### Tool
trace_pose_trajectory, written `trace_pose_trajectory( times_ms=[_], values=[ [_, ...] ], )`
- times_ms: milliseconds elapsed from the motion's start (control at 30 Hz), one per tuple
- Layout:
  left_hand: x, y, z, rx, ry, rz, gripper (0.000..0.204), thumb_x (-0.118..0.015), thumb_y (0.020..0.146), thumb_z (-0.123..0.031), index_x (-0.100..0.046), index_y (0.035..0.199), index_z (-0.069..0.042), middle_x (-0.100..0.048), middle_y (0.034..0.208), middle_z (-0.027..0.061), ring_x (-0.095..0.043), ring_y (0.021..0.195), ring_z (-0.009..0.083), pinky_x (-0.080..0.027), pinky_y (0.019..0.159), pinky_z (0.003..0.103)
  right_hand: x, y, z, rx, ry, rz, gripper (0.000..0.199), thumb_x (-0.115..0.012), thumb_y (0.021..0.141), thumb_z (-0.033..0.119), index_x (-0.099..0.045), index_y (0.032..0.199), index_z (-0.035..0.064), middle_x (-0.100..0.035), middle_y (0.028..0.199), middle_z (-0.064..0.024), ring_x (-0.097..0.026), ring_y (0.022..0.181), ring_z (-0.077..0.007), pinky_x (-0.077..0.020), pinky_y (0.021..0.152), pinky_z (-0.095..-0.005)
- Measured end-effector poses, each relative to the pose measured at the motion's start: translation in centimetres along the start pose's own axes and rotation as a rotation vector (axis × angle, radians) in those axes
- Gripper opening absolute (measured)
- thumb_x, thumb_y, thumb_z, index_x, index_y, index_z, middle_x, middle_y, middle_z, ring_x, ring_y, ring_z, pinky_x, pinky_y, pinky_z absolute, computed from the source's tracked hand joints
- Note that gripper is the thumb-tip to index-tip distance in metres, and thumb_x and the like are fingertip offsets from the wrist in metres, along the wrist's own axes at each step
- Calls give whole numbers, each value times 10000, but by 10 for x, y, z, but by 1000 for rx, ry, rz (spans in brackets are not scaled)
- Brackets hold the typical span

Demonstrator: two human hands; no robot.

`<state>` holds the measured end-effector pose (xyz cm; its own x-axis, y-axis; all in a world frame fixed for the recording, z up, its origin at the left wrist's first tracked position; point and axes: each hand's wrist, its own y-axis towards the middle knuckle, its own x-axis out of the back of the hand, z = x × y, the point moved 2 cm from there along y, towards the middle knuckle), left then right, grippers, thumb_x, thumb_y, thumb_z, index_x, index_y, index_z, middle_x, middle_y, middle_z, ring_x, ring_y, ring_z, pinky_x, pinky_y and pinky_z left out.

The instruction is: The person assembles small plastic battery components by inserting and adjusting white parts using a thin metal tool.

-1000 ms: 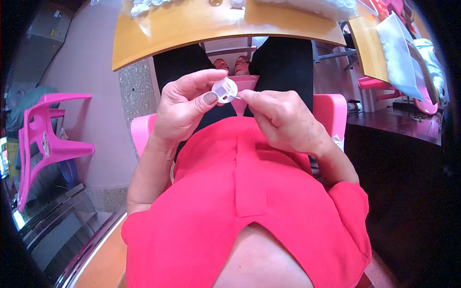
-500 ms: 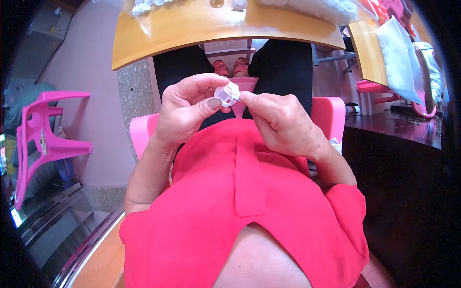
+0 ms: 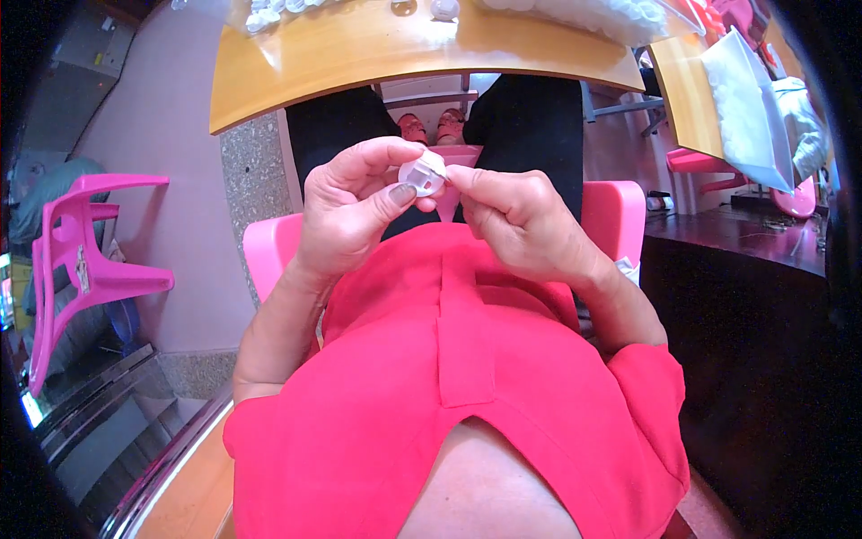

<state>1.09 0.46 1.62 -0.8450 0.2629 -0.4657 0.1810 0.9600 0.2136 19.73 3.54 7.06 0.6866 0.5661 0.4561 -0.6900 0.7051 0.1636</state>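
Note:
Over my lap, my left hand [image 3: 346, 198] pinches a small round white plastic part [image 3: 417, 180] between thumb and fingers. An opening and a spot of red show on the part's face. My right hand [image 3: 521, 216] is closed, its thumb and forefinger pressed together at the right rim of the white part. Whatever sits between those fingertips is too small and covered to make out.
A wooden table [image 3: 422, 54] stands ahead, with white plastic pieces [image 3: 278, 11] and a clear bag of more [image 3: 602, 13] on it. Another white bag [image 3: 745, 108] lies on a table to the right. A pink plastic chair [image 3: 85, 260] is at left.
The white part has tilted slightly in my left hand. My right fingertips have shifted up a little along its rim, and the thin metallic piece seen there before is now mostly hidden.

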Motion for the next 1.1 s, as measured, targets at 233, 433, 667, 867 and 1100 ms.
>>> trace_pose_trajectory(
  times_ms=[233,433,667,867,1100],
  values=[
    [-6,2,0,47,-48,-137,302,-611,881,0,-558,1177,31,-646,1052,143,-644,914,193,-548,831,325,0,-1,-5,-102,16,-32,295,-513,836,-52,-584,1119,-9,-614,771,-176,-623,656,-285,-487,577,-318],
    [-6,2,2,57,-46,-149,313,-624,877,-17,-557,1178,31,-645,1064,150,-650,908,199,-554,828,332,-2,-8,-1,29,-468,-67,412,-558,788,-80,-558,1195,-16,-605,773,-177,-624,642,-303,-499,554,-360],
    [-7,2,4,80,-47,-168,313,-623,877,-17,-557,1180,28,-645,1064,149,-649,904,197,-552,833,334,-6,-8,-3,41,-622,-60,426,-588,774,-56,-548,1196,-24,-576,729,-144,-614,623,-301,-504,532,-382],
    [-8,1,4,98,-79,-174,310,-619,879,-13,-555,1180,24,-640,1075,149,-648,903,196,-549,836,331,-7,-9,-4,46,-679,-38,465,-580,753,-57,-536,1214,-21,-567,728,-140,-611,625,-291,-497,525,-385],
    [-8,0,4,114,-56,-168,295,-621,878,-2,-565,1167,23,-644,1069,143,-646,897,186,-547,832,321,-8,-8,-5,78,-697,-34,469,-585,750,-37,-531,1215,-25,-557,724,-135,-604,623,-277,-490,517,-379]
  ],
)
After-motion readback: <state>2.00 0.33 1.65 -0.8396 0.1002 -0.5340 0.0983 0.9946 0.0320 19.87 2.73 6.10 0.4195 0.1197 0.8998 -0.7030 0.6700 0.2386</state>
